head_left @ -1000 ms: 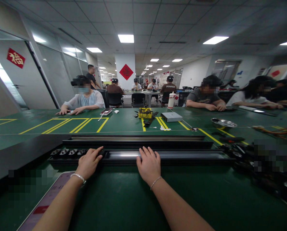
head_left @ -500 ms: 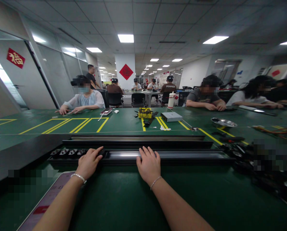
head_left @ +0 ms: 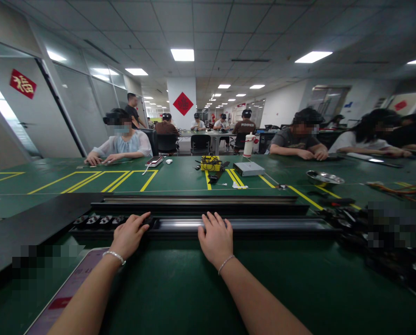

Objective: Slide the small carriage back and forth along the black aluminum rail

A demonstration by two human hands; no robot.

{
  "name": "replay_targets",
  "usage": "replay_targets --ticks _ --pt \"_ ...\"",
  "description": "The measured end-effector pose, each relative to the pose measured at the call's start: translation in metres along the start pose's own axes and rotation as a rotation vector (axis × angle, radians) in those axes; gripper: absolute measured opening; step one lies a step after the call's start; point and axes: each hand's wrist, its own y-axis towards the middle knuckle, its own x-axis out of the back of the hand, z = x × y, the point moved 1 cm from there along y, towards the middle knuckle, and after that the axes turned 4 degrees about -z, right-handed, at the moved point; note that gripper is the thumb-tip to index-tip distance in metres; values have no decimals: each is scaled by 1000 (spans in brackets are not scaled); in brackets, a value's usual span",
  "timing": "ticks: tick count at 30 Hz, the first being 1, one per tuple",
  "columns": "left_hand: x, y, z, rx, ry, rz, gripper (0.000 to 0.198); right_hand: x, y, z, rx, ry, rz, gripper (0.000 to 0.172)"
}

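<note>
A long black track (head_left: 264, 226) with a shiny metal strip lies crosswise in front of me. Several black socket modules (head_left: 105, 220) sit in a row at its left end. My left hand (head_left: 128, 236) rests over that end, index finger and thumb stretched apart beside a dark module (head_left: 153, 223); its other fingers are partly hidden. Flat on the metal strip, right of the module, lies my right hand (head_left: 217, 238), open, with its fingers spread. Neither hand lifts anything.
A second black track (head_left: 201, 207) lies just behind. A phone (head_left: 73, 284) is under my left forearm, and a dark panel (head_left: 36, 228) stands left. Black parts (head_left: 379, 251) crowd the right; a metal dish (head_left: 325, 177) and grey box (head_left: 249, 168) sit farther back. Co-workers sit opposite.
My two hands and the track keep their places. Across the table, the co-worker at the left has moved their hands slightly.
</note>
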Motion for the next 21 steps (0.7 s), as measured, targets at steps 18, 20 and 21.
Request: replay_targets --ticks 18,20,21 --pt "0 -1 -1 -5 -46 2 41 1 0 2 -5 -41 31 41" --pt "1 -1 -2 -10 -46 -1 41 2 0 2 -3 -45 37 42" --pt "1 -1 -3 -12 -44 0 41 3 0 2 -3 -48 40 42"
